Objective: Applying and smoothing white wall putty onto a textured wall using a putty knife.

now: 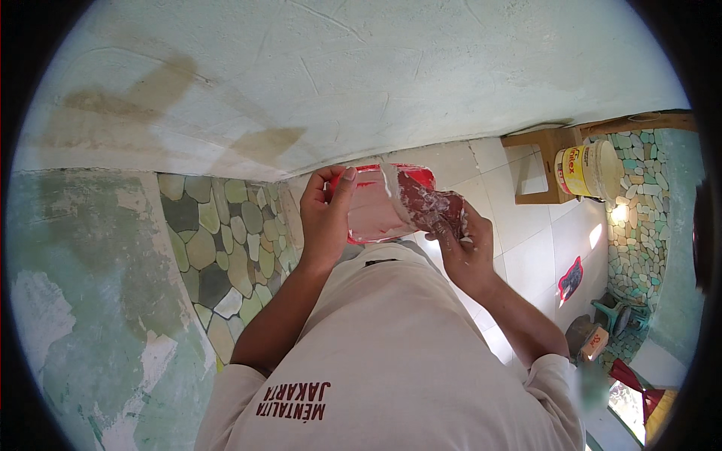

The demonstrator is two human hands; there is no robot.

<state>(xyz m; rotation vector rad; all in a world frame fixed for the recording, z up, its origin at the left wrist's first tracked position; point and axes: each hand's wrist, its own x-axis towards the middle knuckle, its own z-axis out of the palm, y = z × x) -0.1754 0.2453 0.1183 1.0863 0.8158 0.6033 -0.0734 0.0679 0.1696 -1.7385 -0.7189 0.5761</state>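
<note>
My left hand (325,225) holds a shallow red tray (365,239) by its left side, thumb over the rim and fingers curled around the edge. A pale, pinkish-white paste (371,207) coats the inside of the tray. In my right hand (474,252) is a brownish-red scraper (421,199) smeared with white paste. Its broad end lies over the right part of the tray, with a ridge of white paste along its left edge. White specks cling to my right fingers. Both hands are in front of my torso, close to the wall.
A pale, patchy wall (361,90) rises ahead. To the left are a peeling green surface (98,263) and pebble-patterned stone (226,240). Light floor tiles (526,225) extend right, toward a wooden stool (538,169), a yellow-and-white paint bucket (587,171) and a red-edged dark item (571,279).
</note>
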